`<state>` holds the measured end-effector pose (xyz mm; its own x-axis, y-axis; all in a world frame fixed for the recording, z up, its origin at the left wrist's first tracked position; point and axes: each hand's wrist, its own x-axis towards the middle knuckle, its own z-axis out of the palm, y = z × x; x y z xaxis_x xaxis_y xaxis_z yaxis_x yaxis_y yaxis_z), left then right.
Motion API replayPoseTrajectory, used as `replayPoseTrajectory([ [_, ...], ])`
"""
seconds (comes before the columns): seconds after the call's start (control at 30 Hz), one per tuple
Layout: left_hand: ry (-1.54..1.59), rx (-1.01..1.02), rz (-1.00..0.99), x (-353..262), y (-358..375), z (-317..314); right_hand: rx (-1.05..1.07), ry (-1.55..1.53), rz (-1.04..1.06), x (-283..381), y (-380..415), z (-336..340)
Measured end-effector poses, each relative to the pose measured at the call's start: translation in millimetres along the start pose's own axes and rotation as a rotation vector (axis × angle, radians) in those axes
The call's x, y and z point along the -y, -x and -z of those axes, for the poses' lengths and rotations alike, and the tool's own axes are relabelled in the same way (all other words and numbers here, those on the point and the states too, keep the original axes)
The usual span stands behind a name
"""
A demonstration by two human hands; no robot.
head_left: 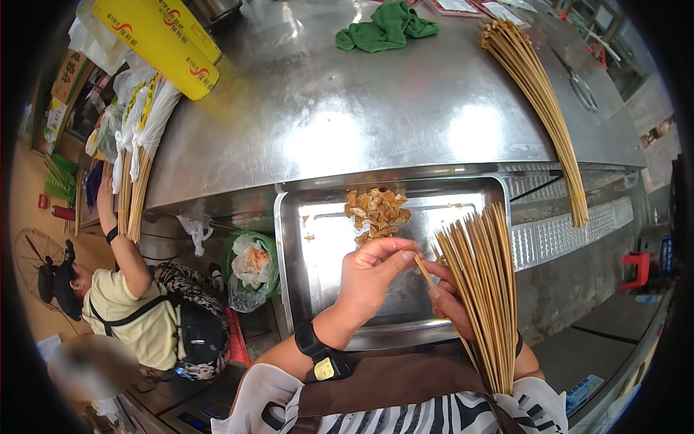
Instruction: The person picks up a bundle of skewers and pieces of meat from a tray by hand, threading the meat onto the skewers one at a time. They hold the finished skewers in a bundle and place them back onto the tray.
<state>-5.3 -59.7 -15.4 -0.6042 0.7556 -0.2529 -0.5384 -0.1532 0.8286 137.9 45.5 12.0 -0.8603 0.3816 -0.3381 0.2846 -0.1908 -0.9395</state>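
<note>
My left hand [365, 278] is over the metal tray [284, 253], its thumb and fingers pinched at the tip of a thin skewer; a small brown piece seems to be there, mostly covered by the fingers. My right hand [452, 300] is closed around the skewer's shaft, just right of my left hand. A large fanned bundle of wooden skewers [488, 289] lies against my right hand and forearm, tips upward, hiding part of the hand. Brown chopped pieces [377, 212] are heaped at the back of the tray.
Beyond the tray is a steel table [361, 108] with a green cloth [387, 29], yellow boxes [163, 43], scissors [578, 87] and another skewer bundle [542, 101]. A bagged bin [253, 267] stands left of the tray. Another person [137, 311] is at the far left.
</note>
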Motion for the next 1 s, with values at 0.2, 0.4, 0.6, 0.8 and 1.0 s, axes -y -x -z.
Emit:
replayPoseTrajectory([
  [0.2, -0.103, -0.033, -0.044, 4, 5, -6, 0.015, 0.02, -0.011, 8, 0, 0],
  [0.4, 0.022, -0.017, -0.107, 8, 3, -6, 0.03, 0.016, -0.017, 3, 0, 1],
  [0.6, 0.113, -0.047, -0.024, 1, -3, -4, 0.05, -0.01, -0.022, 9, 0, -2],
  [0.8, 0.162, -0.038, 0.059, -1, -2, -1, 0.056, -0.04, 0.0, 6, -2, -2],
  [1.0, 0.198, -0.049, 0.146, -4, -3, -2, 0.065, -0.025, 0.001, 5, -2, -1],
])
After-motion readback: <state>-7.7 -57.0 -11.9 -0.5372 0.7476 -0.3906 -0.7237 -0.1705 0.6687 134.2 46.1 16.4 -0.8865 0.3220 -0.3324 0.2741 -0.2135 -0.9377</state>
